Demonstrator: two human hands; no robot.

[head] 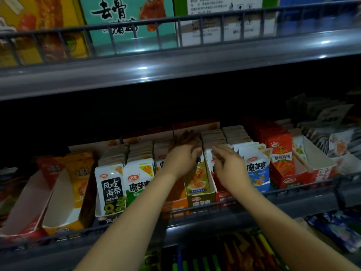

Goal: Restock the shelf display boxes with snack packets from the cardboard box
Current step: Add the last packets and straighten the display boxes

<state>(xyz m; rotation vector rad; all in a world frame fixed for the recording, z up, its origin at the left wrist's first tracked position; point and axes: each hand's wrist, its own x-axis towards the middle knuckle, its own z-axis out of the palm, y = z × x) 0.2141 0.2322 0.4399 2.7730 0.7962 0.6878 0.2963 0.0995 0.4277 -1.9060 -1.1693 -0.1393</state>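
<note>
A row of display boxes stands on the middle shelf, packed with upright snack packets. My left hand [182,153] reaches into the olive-brown display box [199,201], its fingers stretched back over the tops of the packets [197,176] and pressing on them. My right hand [229,163] hovers just to the right, over the red display box [222,195], with loosely curled fingers that hold nothing. The two hands are close together but apart. The cardboard supply box is not in view.
To the left stand a seaweed packet box [110,192], a green packet row [139,180] and two nearly empty boxes [58,202]. Blue packets [256,169] and a red box [281,159] sit to the right. A wire rail [293,189] fronts the shelf; the upper shelf [156,65] overhangs.
</note>
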